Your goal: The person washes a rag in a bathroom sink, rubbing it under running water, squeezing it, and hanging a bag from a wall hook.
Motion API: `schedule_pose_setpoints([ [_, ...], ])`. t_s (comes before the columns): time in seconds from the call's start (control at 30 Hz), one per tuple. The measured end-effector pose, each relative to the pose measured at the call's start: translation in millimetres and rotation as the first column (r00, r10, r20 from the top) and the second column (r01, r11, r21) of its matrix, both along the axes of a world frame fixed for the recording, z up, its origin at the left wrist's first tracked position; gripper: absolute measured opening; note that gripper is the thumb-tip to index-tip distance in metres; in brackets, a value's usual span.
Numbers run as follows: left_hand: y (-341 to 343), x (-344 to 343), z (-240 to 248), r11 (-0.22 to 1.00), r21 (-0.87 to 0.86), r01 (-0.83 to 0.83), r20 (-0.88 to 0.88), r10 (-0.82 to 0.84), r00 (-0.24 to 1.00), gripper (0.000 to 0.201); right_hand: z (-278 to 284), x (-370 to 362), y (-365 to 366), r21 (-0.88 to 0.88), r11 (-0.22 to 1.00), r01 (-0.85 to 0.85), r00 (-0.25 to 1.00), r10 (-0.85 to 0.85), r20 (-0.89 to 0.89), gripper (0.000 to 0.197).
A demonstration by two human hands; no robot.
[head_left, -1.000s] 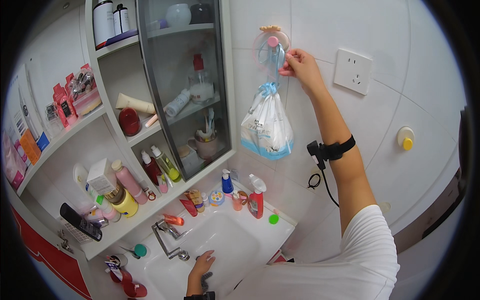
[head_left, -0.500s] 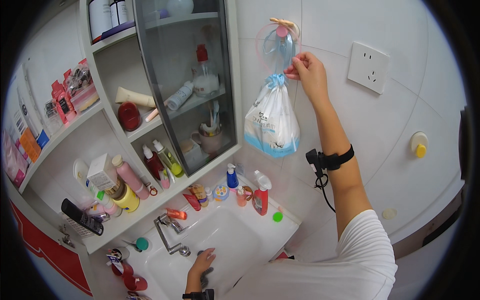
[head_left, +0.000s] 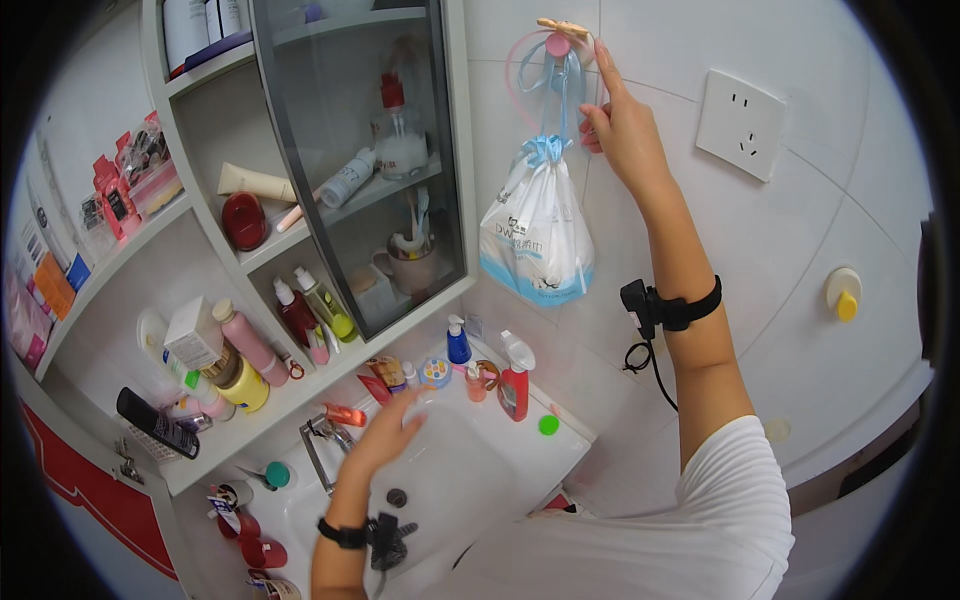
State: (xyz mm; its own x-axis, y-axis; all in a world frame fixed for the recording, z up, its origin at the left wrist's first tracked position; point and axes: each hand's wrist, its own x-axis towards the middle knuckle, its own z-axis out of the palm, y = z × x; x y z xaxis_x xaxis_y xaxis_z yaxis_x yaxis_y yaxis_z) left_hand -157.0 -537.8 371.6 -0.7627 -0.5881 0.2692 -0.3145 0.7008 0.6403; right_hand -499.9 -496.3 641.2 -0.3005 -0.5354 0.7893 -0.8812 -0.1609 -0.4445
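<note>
My right hand (head_left: 628, 130) is raised at the tiled wall, index finger stretched up beside a pink wall hook (head_left: 557, 44), the other fingers loosely bent. It appears to hold nothing. A white and light-blue drawstring bag of cotton towels (head_left: 538, 235) hangs from the hook by light-blue ribbons (head_left: 572, 90). A thin pink loop also hangs there, and a tan object (head_left: 563, 27) sits across the hook's top. Over the sink (head_left: 470, 470), my left hand (head_left: 385, 435) has its fingers apart, with nothing in it, near the chrome faucet (head_left: 320, 452).
A red spray bottle (head_left: 514, 390), a blue pump bottle (head_left: 458, 342) and several tubes line the sink's back edge. At left stands a cabinet with a dark glass door (head_left: 375, 230) and crowded shelves. A white wall socket (head_left: 741, 125) is right of my hand.
My right hand has shifted from beside the ribbons up toward the hook, its index finger now extended. My left hand has risen from low in the sink toward its back edge.
</note>
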Motion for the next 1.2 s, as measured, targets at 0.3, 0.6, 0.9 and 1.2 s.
schedule_pose_setpoints([
  [0.3,-45.8,-179.6,291.7,0.539,-0.831,-0.134,-0.302,-0.235,0.924,0.054,-4.3,-7.4,-4.8,-0.092,0.993,0.073,0.978,-0.089,-0.188,0.068],
  [0.6,-71.0,-237.7,340.3,0.626,-0.765,-0.148,-0.329,-0.183,0.926,0.032,-6.8,-13.2,-8.9,-0.109,0.988,0.106,0.97,-0.127,-0.209,0.072],
  [0.9,-58.0,-238.4,346.3,0.5,-0.853,-0.147,-0.298,-0.236,0.925,0.031,-24.3,-9.9,-17.9,-0.159,0.981,0.112,0.973,-0.141,-0.185,0.071],
  [1.2,-60.1,-238.1,339.4,0.547,-0.827,-0.132,-0.329,-0.278,0.902,0.028,-17.9,-12.0,-17.2,-0.214,0.964,0.155,0.954,-0.203,-0.222,0.073],
])
